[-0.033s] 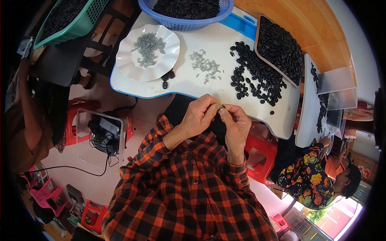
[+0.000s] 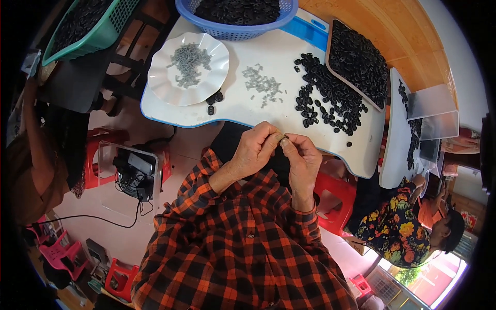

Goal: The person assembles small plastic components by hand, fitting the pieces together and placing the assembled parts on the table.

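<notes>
My left hand [image 2: 257,146] and my right hand [image 2: 304,159] meet fingertip to fingertip just off the near edge of the white table [image 2: 243,114]. Both are closed in a pinch around something tiny and dark, mostly covered by the fingers, so its kind cannot be told. Beyond them lies a loose patch of small clear-grey pins [image 2: 262,84]. Right of the pins spread many small black oval pieces [image 2: 309,111]. A white wavy-rimmed plate [image 2: 163,85] with a heap of similar grey pins stands on the left, a few black pieces [image 2: 211,110] beside its near rim.
A blue basket [image 2: 237,32] and a tray [image 2: 356,59], both full of black pieces, sit at the far side. At far left is a green basket [image 2: 106,36]. A person in a flowered shirt [image 2: 395,227] works at the right; another person's arm [image 2: 37,126] shows left.
</notes>
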Motion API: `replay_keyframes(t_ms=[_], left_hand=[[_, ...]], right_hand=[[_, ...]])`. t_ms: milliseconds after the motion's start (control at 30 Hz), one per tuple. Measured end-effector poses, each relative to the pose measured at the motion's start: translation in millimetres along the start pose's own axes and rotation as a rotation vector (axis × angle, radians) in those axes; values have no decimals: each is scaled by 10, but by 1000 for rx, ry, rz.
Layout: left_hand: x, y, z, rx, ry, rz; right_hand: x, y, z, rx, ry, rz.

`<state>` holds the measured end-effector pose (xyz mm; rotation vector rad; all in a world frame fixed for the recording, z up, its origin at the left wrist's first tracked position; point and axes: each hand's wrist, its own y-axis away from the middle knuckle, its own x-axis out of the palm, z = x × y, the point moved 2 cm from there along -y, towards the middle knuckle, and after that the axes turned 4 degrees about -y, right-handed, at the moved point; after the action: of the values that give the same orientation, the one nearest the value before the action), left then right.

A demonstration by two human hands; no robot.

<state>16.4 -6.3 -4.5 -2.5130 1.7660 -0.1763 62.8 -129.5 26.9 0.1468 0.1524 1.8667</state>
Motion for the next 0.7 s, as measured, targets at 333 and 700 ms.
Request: replay_keyframes(t_ms=[333,700], left_hand=[[-29,-125,3,50,-200,-33],[387,-492,-77,393,-780,3]], right_hand=[[-286,-78,-102,27,-1,-77],[-655,-111,-249,49,-116,-184]])
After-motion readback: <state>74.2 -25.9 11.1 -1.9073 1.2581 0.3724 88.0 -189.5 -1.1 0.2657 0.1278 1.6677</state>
